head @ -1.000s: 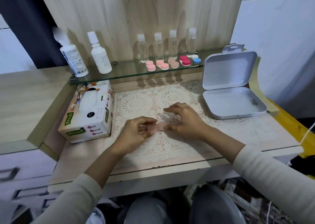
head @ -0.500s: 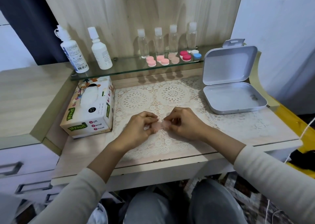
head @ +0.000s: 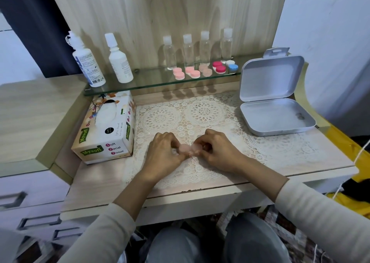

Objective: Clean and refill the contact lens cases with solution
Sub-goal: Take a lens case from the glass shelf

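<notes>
Curled tighter, left hand (head: pixel 163 153) and right hand (head: pixel 219 154) pinch lens case (head: pixel 189 149).

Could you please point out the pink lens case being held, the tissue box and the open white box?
pink lens case (head: pixel 188 150): head view, its visible middle.
tissue box (head: pixel 112 148): head view, its front face.
open white box (head: pixel 270 78): head view, its raised lid.

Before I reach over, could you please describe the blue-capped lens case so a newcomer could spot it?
Find the glass shelf against the wooden back panel and follow its row of lens cases to the right end, near the open white box. The blue-capped lens case sits last, one cap blue and one white, while its neighbours are pink or red.
</notes>
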Demonstrator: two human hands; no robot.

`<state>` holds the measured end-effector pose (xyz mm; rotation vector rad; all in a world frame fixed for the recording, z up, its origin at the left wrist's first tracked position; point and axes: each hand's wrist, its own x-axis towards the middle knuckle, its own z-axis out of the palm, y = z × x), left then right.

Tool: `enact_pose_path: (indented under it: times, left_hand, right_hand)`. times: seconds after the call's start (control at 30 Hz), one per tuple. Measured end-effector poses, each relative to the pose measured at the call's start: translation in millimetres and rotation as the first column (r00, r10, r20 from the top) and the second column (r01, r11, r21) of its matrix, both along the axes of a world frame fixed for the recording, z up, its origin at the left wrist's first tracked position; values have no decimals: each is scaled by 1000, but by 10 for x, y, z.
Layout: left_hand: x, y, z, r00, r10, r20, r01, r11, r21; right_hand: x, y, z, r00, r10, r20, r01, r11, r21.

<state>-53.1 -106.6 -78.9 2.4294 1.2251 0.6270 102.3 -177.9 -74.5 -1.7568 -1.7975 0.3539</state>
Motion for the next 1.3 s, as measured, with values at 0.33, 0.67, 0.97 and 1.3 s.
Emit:
enact_pose_path:
  times: [0.33,0.67,0.97,1.3]
  left_hand:
    - [-143,-106,-120,946,-99,310,141,983,-116]
    - [-68,-36,-8,995,-61,81,59,998,21]
    - [-146,22,13,957,-222,190,250,958,-140]
    - [-71,19,77,983,-103,151,107,994,-14]
  right_hand:
    - [14,-3,-23,1000,4,-21,-4,1000,14]
    - [6,-20,-9,999,-3,-34,4,1000,22]
    - [3,-19,3,998,2,-58,-2,1000,-7]
    - [12,-17,2,999,5,-40,-6,1000,-5]
